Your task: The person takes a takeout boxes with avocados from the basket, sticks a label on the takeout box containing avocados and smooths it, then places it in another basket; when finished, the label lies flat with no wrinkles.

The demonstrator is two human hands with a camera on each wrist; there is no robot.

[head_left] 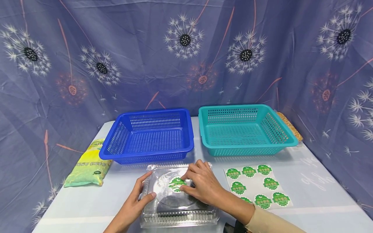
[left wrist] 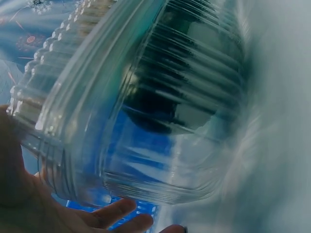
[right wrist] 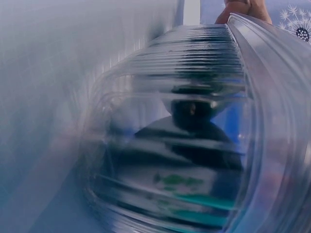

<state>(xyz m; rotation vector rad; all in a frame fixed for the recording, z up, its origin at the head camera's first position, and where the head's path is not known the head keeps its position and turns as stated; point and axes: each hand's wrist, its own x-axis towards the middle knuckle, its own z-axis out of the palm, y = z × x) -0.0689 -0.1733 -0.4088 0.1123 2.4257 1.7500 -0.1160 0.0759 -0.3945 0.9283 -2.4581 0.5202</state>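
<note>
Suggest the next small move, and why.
I'd probably press the green sticker flat with the right hand: its thumb and index finger are at the sticker's right edge on top of the clear container, and the left hand touches the container's left side.

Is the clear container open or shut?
Shut: the clear container has lid and base meeting along the edge in the left wrist view.

Clear rectangular plastic box [head_left: 170,204], lower centre
Blue rectangular plastic basket [head_left: 157,140] behind it, centre-left; white rectangular sticker sheet [head_left: 254,185], lower right.
</note>
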